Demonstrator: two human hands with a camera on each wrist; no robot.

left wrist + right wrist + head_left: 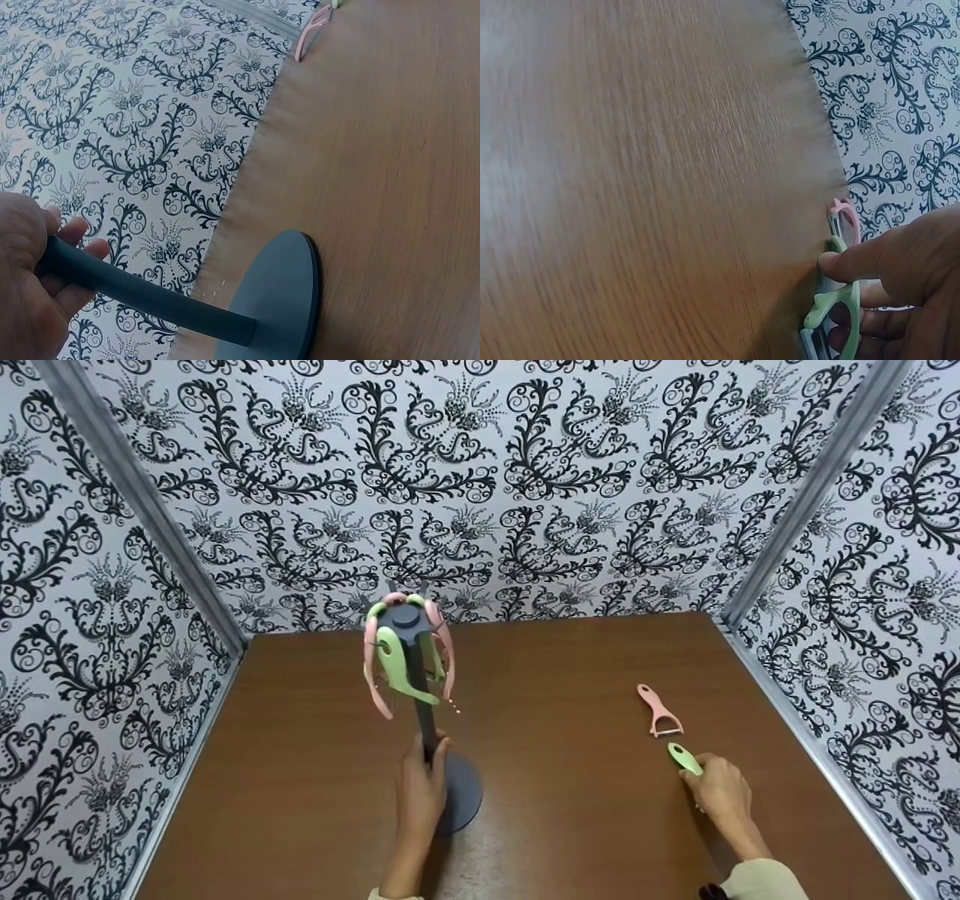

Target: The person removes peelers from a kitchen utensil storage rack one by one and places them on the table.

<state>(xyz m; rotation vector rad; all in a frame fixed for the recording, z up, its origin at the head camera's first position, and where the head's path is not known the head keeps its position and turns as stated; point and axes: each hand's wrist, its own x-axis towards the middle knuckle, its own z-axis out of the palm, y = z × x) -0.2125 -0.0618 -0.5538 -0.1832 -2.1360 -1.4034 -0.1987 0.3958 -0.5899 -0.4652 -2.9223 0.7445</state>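
Note:
A dark grey stand has a round base (466, 799) on the table, and its pole (150, 295) rises to a top hung with several pink and green peelers. My left hand (421, 791) grips this pole low down, fingers wrapped round it. Over on the right side, my right hand (721, 789) pinches a green peeler (684, 757) between thumb and fingers, close over the table. In the right wrist view, the thumb lies across the handle of that green peeler (821, 307), and its bladed head points back toward the wrist. A pink peeler (658, 709) lies just beyond it.
The brown wooden table (555, 720) is enclosed at the back and both sides by white panels (465, 532) with black scrollwork. Grey metal posts (810, 502) stand in the corners. Hung peelers stick out round the stand's top.

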